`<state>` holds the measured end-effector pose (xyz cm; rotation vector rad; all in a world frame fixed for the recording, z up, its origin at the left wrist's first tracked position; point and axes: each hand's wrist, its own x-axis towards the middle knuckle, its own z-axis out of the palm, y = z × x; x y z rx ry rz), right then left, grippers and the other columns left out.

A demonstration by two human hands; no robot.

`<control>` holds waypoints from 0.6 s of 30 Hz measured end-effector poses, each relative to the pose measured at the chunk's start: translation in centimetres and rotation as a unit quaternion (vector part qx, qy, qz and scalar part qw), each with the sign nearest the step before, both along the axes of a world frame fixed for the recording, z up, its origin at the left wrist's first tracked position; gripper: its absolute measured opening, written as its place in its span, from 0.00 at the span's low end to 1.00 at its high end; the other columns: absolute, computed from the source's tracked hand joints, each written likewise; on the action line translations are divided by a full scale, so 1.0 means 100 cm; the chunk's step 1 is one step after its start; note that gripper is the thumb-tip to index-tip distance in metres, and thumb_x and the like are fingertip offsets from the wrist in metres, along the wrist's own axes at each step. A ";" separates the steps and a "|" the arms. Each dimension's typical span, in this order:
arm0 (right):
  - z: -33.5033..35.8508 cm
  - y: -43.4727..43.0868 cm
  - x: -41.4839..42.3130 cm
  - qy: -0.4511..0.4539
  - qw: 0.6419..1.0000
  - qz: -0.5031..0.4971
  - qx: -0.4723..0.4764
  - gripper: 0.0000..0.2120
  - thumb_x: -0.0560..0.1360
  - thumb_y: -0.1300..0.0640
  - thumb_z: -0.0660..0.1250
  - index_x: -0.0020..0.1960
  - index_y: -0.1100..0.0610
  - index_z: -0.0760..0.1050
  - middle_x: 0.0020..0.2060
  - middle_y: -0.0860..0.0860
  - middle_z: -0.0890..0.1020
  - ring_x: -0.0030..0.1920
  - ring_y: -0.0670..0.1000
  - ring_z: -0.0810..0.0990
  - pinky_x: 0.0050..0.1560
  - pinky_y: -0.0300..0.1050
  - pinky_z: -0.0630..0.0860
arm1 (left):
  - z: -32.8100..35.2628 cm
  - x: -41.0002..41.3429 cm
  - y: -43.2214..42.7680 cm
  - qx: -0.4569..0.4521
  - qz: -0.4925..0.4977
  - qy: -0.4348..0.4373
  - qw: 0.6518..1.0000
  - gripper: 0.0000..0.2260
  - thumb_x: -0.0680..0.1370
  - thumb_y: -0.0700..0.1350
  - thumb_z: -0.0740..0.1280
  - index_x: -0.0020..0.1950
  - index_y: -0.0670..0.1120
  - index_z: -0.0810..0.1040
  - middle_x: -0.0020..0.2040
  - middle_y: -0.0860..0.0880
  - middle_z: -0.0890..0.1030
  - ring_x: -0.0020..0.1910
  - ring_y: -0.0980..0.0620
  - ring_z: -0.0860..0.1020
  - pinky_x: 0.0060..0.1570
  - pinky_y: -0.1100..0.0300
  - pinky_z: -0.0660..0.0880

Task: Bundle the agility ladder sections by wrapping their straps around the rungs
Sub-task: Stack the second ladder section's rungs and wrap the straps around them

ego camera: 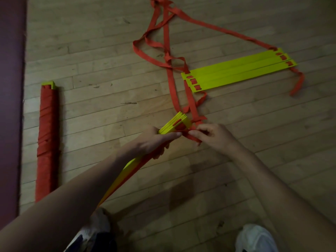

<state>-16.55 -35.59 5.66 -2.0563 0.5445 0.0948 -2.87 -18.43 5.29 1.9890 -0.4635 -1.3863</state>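
Seen from the head camera, the left hand (156, 140) has its fingers curled round a stack of flat yellow plastic rungs (179, 122). The stack is held slanted above the pale wooden plank floor (91, 60), with its far end pointing away from the person. The right hand (211, 136) pinches the orange fabric strap (192, 138) just beside that far end.

For a good wrap, I think the strap must be laid flat and tight, each turn close beside its neighbour, and the left hand must hold the rungs lined up. The loose strap runs off in tangled loops (163, 57) to three flat yellow rungs (238, 70) lying on the floor, and these loops may catch.

On the left, an already wrapped orange bundle (47, 139) lies along a dark red edge (11, 106). The floor on the right gives more room for swinging the strap.
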 end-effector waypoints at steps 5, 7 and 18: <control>0.002 0.011 0.004 0.044 0.988 0.030 0.144 0.07 0.80 0.63 0.61 0.47 0.54 0.75 0.26 0.49 0.78 0.25 0.45 0.76 0.29 0.41 0.75 | -0.002 -0.001 0.000 0.006 0.000 -0.014 1.000 0.27 0.73 0.65 0.65 0.41 0.39 0.79 0.31 0.44 0.78 0.27 0.49 0.75 0.28 0.60 0.73; 0.004 0.010 0.007 0.060 0.992 0.046 0.101 0.08 0.80 0.62 0.60 0.47 0.53 0.76 0.30 0.50 0.81 0.27 0.45 0.78 0.31 0.41 0.75 | -0.003 -0.004 -0.001 0.007 0.000 -0.029 1.000 0.27 0.73 0.64 0.65 0.42 0.38 0.79 0.31 0.44 0.80 0.26 0.50 0.75 0.28 0.61 0.73; -0.010 0.033 0.007 0.050 0.956 -0.080 0.276 0.06 0.80 0.67 0.56 0.50 0.60 0.70 0.31 0.54 0.78 0.21 0.43 0.69 0.26 0.38 0.65 | -0.005 -0.012 -0.003 0.009 0.005 -0.140 0.990 0.19 0.76 0.62 0.63 0.39 0.46 0.75 0.30 0.47 0.78 0.26 0.52 0.74 0.28 0.61 0.72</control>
